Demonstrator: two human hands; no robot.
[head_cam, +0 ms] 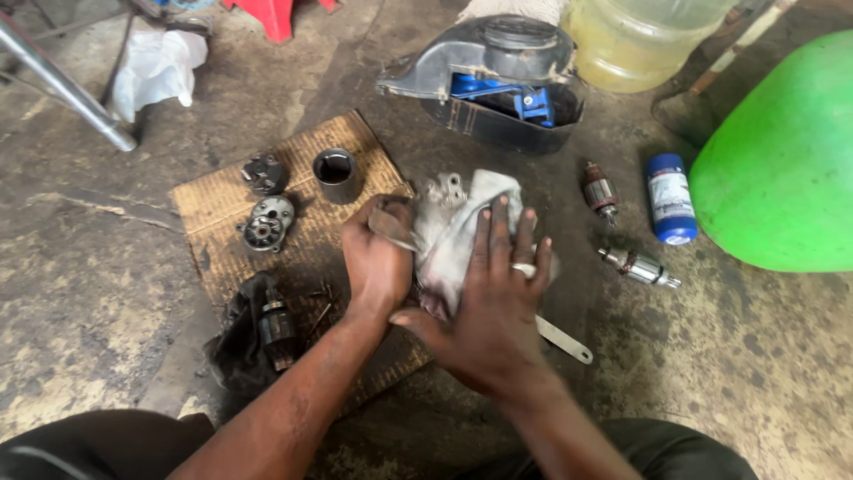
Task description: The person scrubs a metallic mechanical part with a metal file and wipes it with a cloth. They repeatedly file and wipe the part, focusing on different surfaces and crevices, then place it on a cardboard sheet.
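While the right hand (498, 284) presses flat, fingers spread, on a grey rag (462, 236) wrapped round a metal housing (442, 197), the left hand (378, 258) closes on the rag's near-left edge. Under the right palm lies a spanner (564, 340). Beyond the left hand stands a steel sleeve (336, 173); right of the rag lie two armatures (601, 192).

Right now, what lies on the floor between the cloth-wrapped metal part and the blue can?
In the head view, a motor armature lies between the cloth-wrapped metal part and the blue can; bare floor on either side of it.
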